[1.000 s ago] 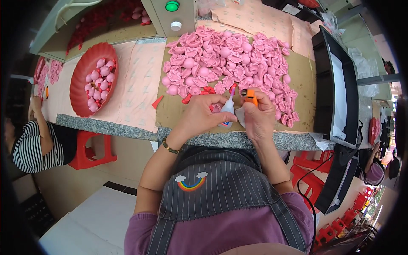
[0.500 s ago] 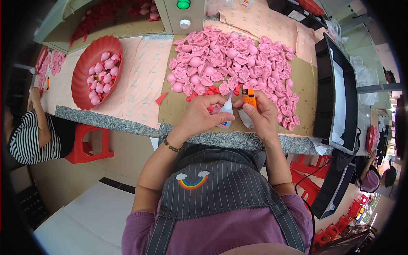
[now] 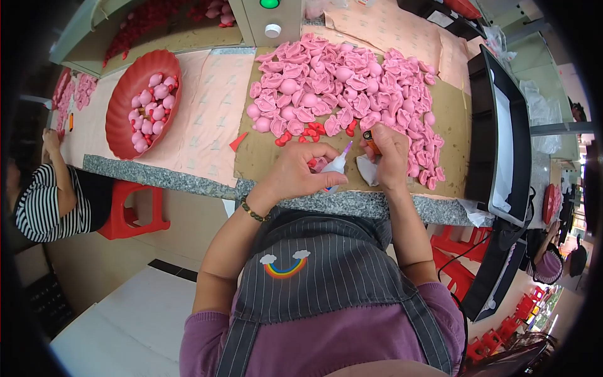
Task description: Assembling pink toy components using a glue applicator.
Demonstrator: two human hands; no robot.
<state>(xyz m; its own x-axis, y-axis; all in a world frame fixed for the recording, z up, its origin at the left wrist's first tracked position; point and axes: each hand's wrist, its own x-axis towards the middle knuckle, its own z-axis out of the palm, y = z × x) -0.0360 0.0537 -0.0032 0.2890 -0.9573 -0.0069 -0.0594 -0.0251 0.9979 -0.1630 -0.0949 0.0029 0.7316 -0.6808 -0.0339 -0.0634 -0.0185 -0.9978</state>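
My left hand (image 3: pixel 290 171) is closed round a small white glue bottle (image 3: pixel 338 164), whose thin purple nozzle tilts up and right. A pink piece with red on it (image 3: pixel 317 164) shows between the same hand's fingers. My right hand (image 3: pixel 392 156) grips an orange lighter (image 3: pixel 372 143), its metal end toward the bottle; no flame is visible. Beside that hand, a crumpled white cloth or tissue (image 3: pixel 367 171) lies at the board's near edge. Small red bow-shaped pieces (image 3: pixel 313 131) lie just beyond my hands, in front of a heap of pink pieces, some round and some frilled (image 3: pixel 339 88).
A red scalloped basin (image 3: pixel 119 129) holding pink balls with red parts stands at the left. On the right is a black tray (image 3: pixel 518 119) with a white liner. A grey box with a green light (image 3: pixel 271 19) rises at the back. Another person (image 3: pixel 53 195) sits far left.
My right hand has turned the lighter, so its metal end now points left and its orange side is mostly covered. The glue bottle's nozzle leans further right.
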